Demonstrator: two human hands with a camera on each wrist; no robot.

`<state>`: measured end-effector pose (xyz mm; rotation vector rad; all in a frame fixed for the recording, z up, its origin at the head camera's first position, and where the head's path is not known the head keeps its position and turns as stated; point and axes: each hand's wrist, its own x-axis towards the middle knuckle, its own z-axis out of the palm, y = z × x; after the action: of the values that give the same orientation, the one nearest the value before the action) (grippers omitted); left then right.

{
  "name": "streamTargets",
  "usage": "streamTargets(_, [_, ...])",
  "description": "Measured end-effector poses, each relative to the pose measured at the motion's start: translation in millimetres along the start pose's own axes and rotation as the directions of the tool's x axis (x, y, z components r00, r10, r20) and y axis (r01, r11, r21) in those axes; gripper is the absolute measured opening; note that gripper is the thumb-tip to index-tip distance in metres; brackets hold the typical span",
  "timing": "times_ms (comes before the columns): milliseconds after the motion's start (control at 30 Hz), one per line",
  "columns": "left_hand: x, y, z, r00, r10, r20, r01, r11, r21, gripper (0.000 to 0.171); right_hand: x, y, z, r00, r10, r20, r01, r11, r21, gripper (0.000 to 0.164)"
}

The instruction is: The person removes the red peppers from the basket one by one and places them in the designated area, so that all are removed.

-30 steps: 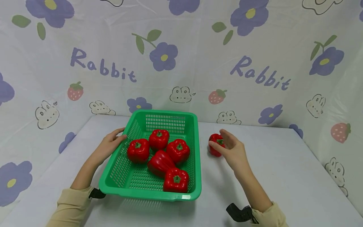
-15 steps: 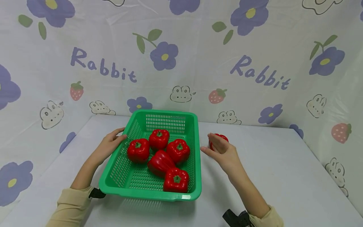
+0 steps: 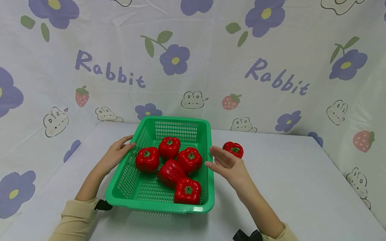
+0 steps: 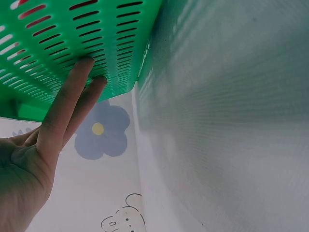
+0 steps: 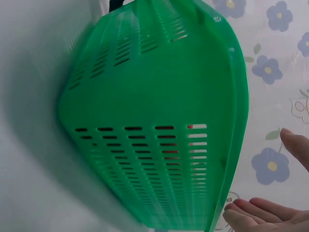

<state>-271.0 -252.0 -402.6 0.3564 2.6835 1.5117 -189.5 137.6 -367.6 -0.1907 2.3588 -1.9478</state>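
My left hand (image 3: 114,155) touches the left side of a green plastic basket (image 3: 159,207); in the left wrist view, two straight fingers (image 4: 67,104) lie against its slotted outer wall. Inside the basket are several red bell peppers, among them a pepper lying on its side (image 3: 171,174) and one in the front right corner (image 3: 187,191). Beside the basket's right rim is my right hand (image 3: 230,169), its fingers extended and holding nothing. Whether its fingertips touch the rim, I cannot tell. One more red bell pepper (image 3: 233,149) sits on the table behind this hand, partly covered by it.
The white table (image 3: 301,187) extends to the right of the basket. Behind it hangs a white cloth (image 3: 211,77) printed with flowers, rabbits and strawberries. A black strap (image 3: 248,236) shows at the right wrist.
My right hand has moved left and slightly nearer, away from the loose bell pepper and up to the basket's right rim. The left hand, basket and peppers have stayed in place.
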Motion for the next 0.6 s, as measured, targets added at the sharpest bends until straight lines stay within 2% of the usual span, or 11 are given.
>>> streamTargets(600, [-1.3,2.6,-0.1,1.0,-0.016,-0.007,0.016,1.0,0.001,0.059,-3.1,-7.5,9.1,0.998,0.022,0.056,-0.023,1.0,0.012,0.062])
